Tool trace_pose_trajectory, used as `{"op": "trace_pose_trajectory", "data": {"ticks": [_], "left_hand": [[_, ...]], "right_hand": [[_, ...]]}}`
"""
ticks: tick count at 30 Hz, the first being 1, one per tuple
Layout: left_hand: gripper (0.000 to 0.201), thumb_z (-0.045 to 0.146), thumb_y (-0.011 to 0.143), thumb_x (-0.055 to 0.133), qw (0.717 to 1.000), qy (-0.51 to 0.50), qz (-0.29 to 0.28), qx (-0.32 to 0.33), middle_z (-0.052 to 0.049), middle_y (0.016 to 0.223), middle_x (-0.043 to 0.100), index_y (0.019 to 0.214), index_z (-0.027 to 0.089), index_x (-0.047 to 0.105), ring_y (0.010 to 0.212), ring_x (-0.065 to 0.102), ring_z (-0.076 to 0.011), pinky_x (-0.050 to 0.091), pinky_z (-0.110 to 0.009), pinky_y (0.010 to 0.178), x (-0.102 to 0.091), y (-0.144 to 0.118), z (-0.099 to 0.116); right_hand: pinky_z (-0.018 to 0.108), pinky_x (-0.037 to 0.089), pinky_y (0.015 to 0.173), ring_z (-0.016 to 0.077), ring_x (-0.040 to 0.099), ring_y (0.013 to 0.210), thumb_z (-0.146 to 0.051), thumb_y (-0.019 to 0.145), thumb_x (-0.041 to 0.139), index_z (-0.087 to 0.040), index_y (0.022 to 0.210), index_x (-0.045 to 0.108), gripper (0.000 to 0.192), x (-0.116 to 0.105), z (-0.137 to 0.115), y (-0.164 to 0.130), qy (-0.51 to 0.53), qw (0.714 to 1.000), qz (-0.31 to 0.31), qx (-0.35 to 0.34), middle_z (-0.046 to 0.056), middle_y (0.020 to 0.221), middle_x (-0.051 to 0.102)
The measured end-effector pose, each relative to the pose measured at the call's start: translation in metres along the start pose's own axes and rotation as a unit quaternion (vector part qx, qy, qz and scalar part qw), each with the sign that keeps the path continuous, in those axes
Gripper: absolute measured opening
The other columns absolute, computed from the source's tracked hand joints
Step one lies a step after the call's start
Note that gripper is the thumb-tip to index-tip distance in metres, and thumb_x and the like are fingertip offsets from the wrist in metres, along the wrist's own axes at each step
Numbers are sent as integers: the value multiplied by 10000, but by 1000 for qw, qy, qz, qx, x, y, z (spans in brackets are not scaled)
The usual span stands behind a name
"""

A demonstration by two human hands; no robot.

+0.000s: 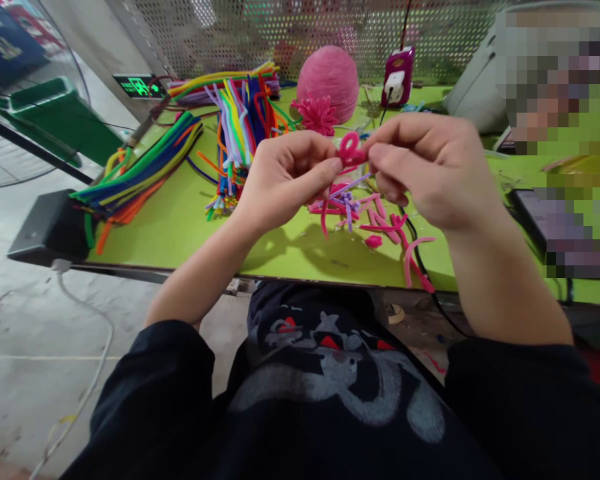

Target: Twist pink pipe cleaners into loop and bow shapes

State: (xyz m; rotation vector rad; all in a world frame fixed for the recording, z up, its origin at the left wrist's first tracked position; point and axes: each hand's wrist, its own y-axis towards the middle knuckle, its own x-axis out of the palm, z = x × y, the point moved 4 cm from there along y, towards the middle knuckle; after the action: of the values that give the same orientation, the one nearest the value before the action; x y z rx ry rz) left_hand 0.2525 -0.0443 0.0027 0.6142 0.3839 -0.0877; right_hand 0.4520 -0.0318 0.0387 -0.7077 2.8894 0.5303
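You've got both hands up over the green table [180, 227], pinching the same little pink pipe cleaner [351, 149] between them. Your left hand [285, 177] grips it from the left with thumb and curled fingers, and your right hand [430, 170] has it from the other side with fingertips closed on it. The top of it is bent into a small loop that pokes up right between your two thumbs, and a pink tail seems to hang down below your left hand, though it blurs into the stuff behind it so I can't say for sure.

Straight under your hands there's a scatter of cut pink and purple pieces [375, 223] lying on the table. Further back sits a pink yarn ball [329, 77] with a spiky pink flower [319, 115] just in front of it. Off to the left are big bundles of coloured pipe cleaners [140, 170].
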Motion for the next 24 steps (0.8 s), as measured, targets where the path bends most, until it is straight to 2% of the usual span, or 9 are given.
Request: {"op": "trace_pose_trajectory", "data": {"ticks": [3,6,10,14,16,20,24], "left_hand": [[518,733,1086,517,999,26,22,-15,16,699,686,1015,241,663,545,657,-86,479,-226,467,3,-2,-3],[497,699,1110,489,999,37,0,-19,26,682,683,1005,236,635,502,642,-76,453,-202,443,6,-4,-1],[473,653,1138,449,998,56,-28,-17,14,695,703,1008,235,628,498,629,-74,489,-206,450,10,-6,5],[398,591,1151,446,999,42,-19,-19,26,686,693,1075,250,636,482,613,-77,495,-215,451,11,-7,4],[354,565,1145,467,999,26,-10,-28,36,670,675,1096,257,635,468,596,-76,485,-220,450,11,-7,0],[355,587,1132,478,999,15,1,-36,42,656,644,1084,264,616,467,565,-78,459,-233,459,12,-8,-3],[408,633,1119,479,999,39,23,-7,38,634,561,1013,262,613,515,549,-104,448,-267,501,13,-10,3]], "right_hand": [[293,335,529,114,509,551,-231,1097,648,-235,901,800,249,-2,0,3,0,999,32,-15,2,678,592],[279,353,526,99,513,546,-222,1085,692,-237,868,776,234,2,1,5,-7,999,43,-23,-11,669,597],[270,330,512,69,475,530,-137,1053,702,-218,855,761,221,7,2,6,-8,999,49,-18,-30,679,615],[260,381,535,83,507,577,-196,1023,780,-238,912,778,119,5,4,5,-18,998,51,-42,-25,705,620],[249,410,531,100,528,596,-214,990,834,-247,881,763,134,4,5,5,-24,997,62,-44,-14,696,618],[228,396,463,100,525,543,-216,949,867,-242,801,719,211,6,4,5,-7,998,66,-8,-11,676,623],[234,405,454,96,511,471,-243,1004,775,-229,764,686,256,10,4,3,17,998,42,35,-25,578,578]]}}
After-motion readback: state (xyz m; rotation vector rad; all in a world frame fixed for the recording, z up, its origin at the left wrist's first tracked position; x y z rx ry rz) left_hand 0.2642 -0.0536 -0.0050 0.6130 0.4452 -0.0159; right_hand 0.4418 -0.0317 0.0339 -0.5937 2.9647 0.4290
